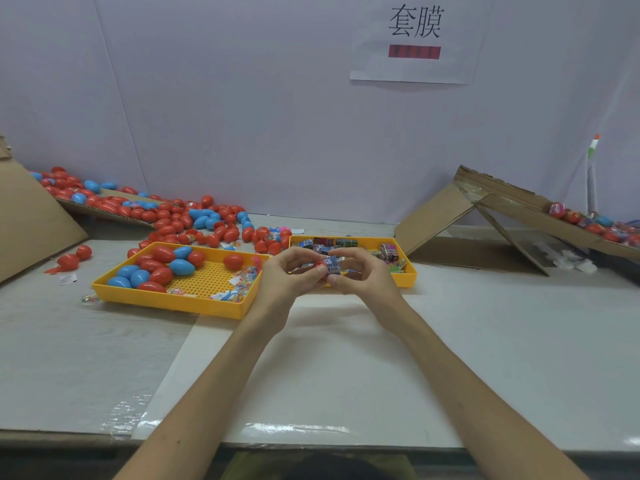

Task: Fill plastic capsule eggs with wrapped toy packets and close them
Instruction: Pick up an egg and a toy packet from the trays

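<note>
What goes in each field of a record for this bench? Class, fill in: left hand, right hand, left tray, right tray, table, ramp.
left hand: left hand pinches a red egg piece
right hand: right hand pinches a blue wrapped packet against it
left tray: yellow tray holding red and blue eggs
right tray: second yellow tray holding wrapped packets
table: loose eggs heaped at back left
ramp: cardboard ramp at right, colourful eggs on it

A pale wall (pixel 242 98) stands at the far side. A paper sign (pixel 414 39) hangs on it. The table (pixel 346 358) is white.
</note>
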The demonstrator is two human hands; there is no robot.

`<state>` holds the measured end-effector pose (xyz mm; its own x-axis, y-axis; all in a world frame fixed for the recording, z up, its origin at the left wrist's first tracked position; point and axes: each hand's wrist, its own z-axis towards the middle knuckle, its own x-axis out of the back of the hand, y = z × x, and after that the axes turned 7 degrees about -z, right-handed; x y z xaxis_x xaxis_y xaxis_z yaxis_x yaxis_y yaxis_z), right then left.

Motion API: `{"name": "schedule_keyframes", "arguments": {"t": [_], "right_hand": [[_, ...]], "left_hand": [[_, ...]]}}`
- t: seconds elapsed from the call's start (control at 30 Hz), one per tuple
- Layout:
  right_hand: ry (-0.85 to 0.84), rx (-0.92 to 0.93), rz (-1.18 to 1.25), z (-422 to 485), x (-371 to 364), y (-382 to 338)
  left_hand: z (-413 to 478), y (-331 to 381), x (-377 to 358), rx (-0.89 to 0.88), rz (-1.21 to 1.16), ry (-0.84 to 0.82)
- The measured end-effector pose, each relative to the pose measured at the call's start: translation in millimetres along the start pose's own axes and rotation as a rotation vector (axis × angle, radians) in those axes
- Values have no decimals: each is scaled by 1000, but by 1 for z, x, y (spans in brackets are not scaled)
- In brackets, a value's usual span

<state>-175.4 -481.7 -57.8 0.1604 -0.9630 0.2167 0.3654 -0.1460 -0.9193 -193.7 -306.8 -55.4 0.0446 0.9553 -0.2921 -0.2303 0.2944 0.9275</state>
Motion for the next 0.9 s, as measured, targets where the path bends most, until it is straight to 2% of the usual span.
{"name": "schedule_keyframes", "arguments": {"t": [0.37, 0.67, 0.9], "right_hand": [[119, 24, 5, 4, -8, 9], [182, 119, -99, 1, -14, 3], [198, 162, -188, -2, -19, -1]], "left_hand": [[1, -1, -2, 51, 24, 80], [2, 3, 4, 351, -534, 32], [1, 6, 5, 425, -659, 22]]}}
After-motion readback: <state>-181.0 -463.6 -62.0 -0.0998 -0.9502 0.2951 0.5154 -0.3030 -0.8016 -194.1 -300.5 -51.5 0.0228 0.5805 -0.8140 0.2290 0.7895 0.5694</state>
